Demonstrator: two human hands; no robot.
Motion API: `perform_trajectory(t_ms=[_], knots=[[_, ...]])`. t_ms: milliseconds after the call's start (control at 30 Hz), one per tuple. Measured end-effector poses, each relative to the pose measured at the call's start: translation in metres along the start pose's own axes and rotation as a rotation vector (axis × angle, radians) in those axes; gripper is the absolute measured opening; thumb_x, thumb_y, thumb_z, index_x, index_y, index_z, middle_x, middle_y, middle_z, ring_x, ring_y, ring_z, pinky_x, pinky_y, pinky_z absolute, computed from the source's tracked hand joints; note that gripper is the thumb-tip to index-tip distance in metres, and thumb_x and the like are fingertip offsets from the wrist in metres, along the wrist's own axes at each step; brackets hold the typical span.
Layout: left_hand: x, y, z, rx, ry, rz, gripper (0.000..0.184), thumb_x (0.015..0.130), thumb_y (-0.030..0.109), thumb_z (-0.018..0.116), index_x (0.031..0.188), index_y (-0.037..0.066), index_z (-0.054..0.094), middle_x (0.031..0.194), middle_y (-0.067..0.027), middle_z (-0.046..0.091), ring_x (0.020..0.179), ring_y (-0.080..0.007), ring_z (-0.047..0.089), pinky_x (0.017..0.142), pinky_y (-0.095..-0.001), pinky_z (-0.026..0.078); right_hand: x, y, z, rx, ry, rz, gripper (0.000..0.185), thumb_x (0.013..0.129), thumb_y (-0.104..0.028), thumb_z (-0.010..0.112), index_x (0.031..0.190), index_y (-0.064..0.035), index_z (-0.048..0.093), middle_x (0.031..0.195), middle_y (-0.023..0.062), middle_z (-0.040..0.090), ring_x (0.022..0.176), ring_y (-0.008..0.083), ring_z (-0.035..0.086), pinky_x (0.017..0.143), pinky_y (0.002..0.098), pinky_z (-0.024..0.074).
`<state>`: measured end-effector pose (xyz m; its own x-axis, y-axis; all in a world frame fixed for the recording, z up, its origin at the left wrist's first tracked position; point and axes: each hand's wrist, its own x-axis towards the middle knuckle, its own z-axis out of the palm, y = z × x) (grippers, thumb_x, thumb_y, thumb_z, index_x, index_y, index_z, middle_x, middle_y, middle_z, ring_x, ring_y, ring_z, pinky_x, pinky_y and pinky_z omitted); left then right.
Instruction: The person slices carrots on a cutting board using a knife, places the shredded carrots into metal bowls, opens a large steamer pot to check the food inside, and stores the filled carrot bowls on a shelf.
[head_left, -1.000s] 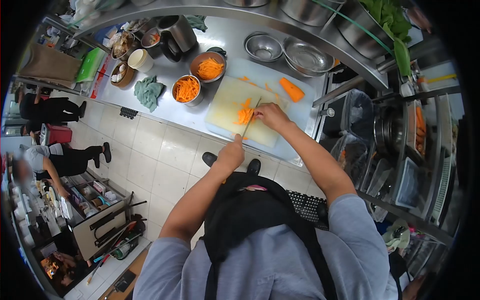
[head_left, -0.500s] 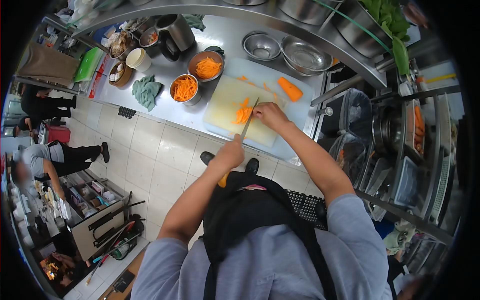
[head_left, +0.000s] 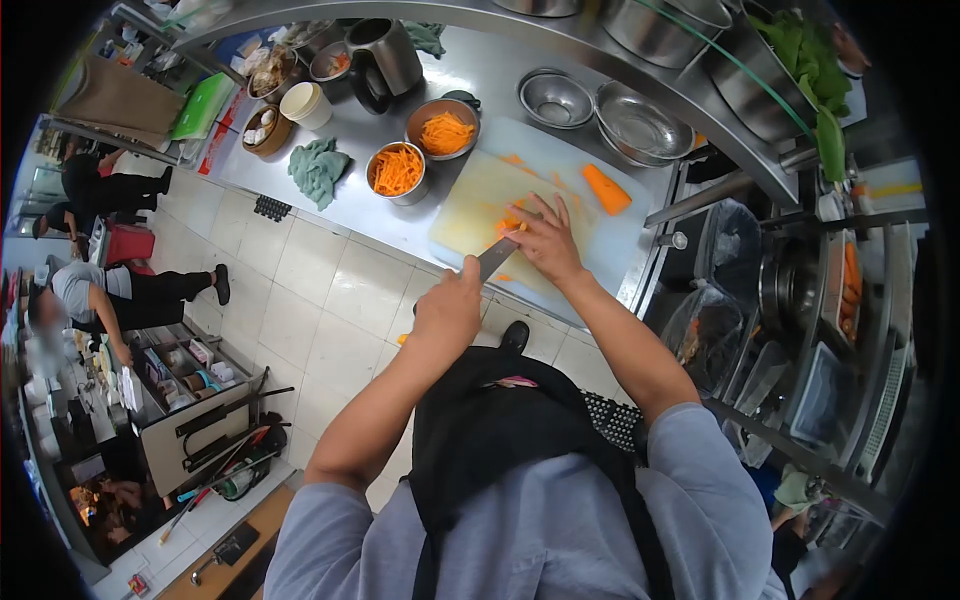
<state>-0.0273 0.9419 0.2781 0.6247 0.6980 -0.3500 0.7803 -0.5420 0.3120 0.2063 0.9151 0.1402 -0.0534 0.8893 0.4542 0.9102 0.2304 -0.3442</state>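
Observation:
My left hand [head_left: 447, 312] is closed round the handle of a kitchen knife [head_left: 496, 258], its blade slanting up and right over the cutting board [head_left: 458, 212]. Fingers spread, my right hand [head_left: 548, 243] is at the blade's tip, beside cut carrot strips [head_left: 509, 224]; the fingers partly hide the strips. I cannot tell whether the fingertips touch the blade. A thick piece of carrot [head_left: 606, 190] lies on the board's right part. Left of the board stand a metal container of carrot strips [head_left: 397, 172] and a bowl of carrot shreds [head_left: 447, 133].
A green cloth [head_left: 318, 172], a metal jug [head_left: 385, 60] and steel bowls [head_left: 556, 100] stand about the counter. A steel shelf [head_left: 480, 14] with pots overhangs the far side. Lined bins [head_left: 705, 335] are at the right. Another person [head_left: 95, 295] works at the left.
My right hand has opened, its fingers spreading from a closed grip near the blade. The knife has drawn slightly back and its blade has turned to show more of its flat side.

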Motion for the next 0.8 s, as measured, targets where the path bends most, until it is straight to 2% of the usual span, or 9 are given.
perform_trajectory(t_ms=[167, 233, 333, 433, 500, 533, 633, 700, 800], knots=[[-0.049, -0.026, -0.057, 0.035, -0.042, -0.013, 0.032, 0.094, 0.016, 0.068, 0.116, 0.006, 0.045, 0.098, -0.0249, 0.066, 0.086, -0.0473, 0.069, 0.073, -0.0552, 0.056, -0.011, 0.023, 0.014, -0.091, 0.019, 0.033, 0.036, 0.082, -0.03, 0.078, 0.118, -0.0269, 0.078, 0.149, 0.0012, 0.056, 0.139, 0.0324, 0.05, 0.121, 0.0543, 0.0307], [-0.063, -0.044, -0.068, -0.027, -0.019, -0.025, 0.021, 0.098, 0.018, 0.064, 0.11, 0.007, 0.05, 0.092, -0.0239, 0.068, 0.085, -0.0464, 0.068, 0.072, -0.0558, 0.054, -0.01, 0.015, 0.003, 0.11, 0.062, 0.241, 0.055, 0.083, -0.029, 0.078, 0.135, -0.0165, 0.068, 0.145, 0.0109, 0.057, 0.134, 0.0347, 0.052, 0.116, 0.0474, 0.039], [-0.052, -0.088, -0.014, -0.253, 0.077, -0.054, 0.014, 0.103, 0.021, 0.055, 0.107, 0.008, 0.053, 0.078, -0.0242, 0.066, 0.077, -0.0506, 0.065, 0.068, -0.0595, 0.052, -0.004, 0.005, -0.009, 0.166, -0.09, 0.589, 0.073, 0.082, -0.027, 0.081, 0.147, -0.0045, 0.054, 0.139, 0.0187, 0.056, 0.128, 0.0371, 0.053, 0.11, 0.0438, 0.0441], [-0.027, -0.119, 0.084, -0.609, 0.162, -0.043, 0.027, 0.109, 0.031, 0.044, 0.101, 0.006, 0.051, 0.082, -0.0275, 0.064, 0.074, -0.0529, 0.062, 0.066, -0.0576, 0.048, 0.003, -0.006, -0.009, 0.156, -0.283, 0.583, 0.078, 0.081, -0.025, 0.08, 0.148, 0.0007, 0.049, 0.134, 0.0201, 0.054, 0.126, 0.0376, 0.053, 0.108, 0.0433, 0.0463], [-0.014, -0.101, 0.123, -0.671, 0.192, -0.026, 0.032, 0.112, 0.032, 0.037, 0.099, 0.004, 0.049, 0.069, -0.0186, 0.055, 0.06, -0.0345, 0.06, 0.06, -0.0464, 0.049, 0.005, -0.009, 0.007, 0.179, -0.28, 0.599, 0.081, 0.078, -0.025, 0.084, 0.147, -0.0003, 0.05, 0.134, 0.0194, 0.054, 0.125, 0.0374, 0.054, 0.107, 0.0431, 0.0472], [-0.011, -0.077, 0.12, -0.964, -0.034, -0.306, 0.029, 0.112, 0.03, 0.038, 0.1, 0.006, 0.048, 0.062, -0.0115, 0.051, 0.045, -0.0225, 0.051, 0.044, -0.0396, 0.045, 0.007, -0.011, 0.013, 0.208, -0.279, 0.614, 0.084, 0.075, -0.025, 0.087, 0.147, -0.0014, 0.05, 0.135, 0.0187, 0.053, 0.125, 0.0372, 0.055, 0.106, 0.0428, 0.0481], [0.004, -0.056, 0.132, -0.995, 0.023, -0.222, 0.026, 0.112, 0.03, 0.039, 0.101, 0.007, 0.048, 0.059, -0.0057, 0.049, 0.039, -0.014, 0.046, 0.037, -0.0322, 0.041, 0.021, -0.024, 0.006, 0.286, -0.253, 0.665, 0.084, 0.069, -0.019, 0.09, 0.144, -0.0036, 0.055, 0.132, 0.0184, 0.055, 0.122, 0.0368, 0.058, 0.104, 0.0416, 0.0494], [0.009, -0.047, 0.127, -0.884, -0.101, -0.218, 0.028, 0.11, 0.03, 0.042, 0.102, 0.004, 0.05, 0.072, -0.0259, 0.063, 0.057, -0.0402, 0.066, 0.053, -0.0516, 0.05, 0.019, -0.024, 0.014, 0.308, -0.203, 0.681, 0.081, 0.068, -0.017, 0.091, 0.141, -0.0041, 0.059, 0.129, 0.0183, 0.058, 0.119, 0.0365, 0.06, 0.103, 0.0411, 0.05], [0.017, -0.051, 0.149, -0.753, 0.044, -0.06, 0.027, 0.109, 0.028, 0.042, 0.105, 0.003, 0.051, 0.081, -0.0309, 0.066, 0.075, -0.0522, 0.066, 0.067, -0.0599, 0.05, 0.017, -0.024, 0.019, 0.356, -0.118, 0.708, 0.072, 0.067, -0.014, 0.092, 0.134, -0.0043, 0.066, 0.122, 0.0182, 0.062, 0.114, 0.0358, 0.063, 0.101, 0.0402, 0.0511]])
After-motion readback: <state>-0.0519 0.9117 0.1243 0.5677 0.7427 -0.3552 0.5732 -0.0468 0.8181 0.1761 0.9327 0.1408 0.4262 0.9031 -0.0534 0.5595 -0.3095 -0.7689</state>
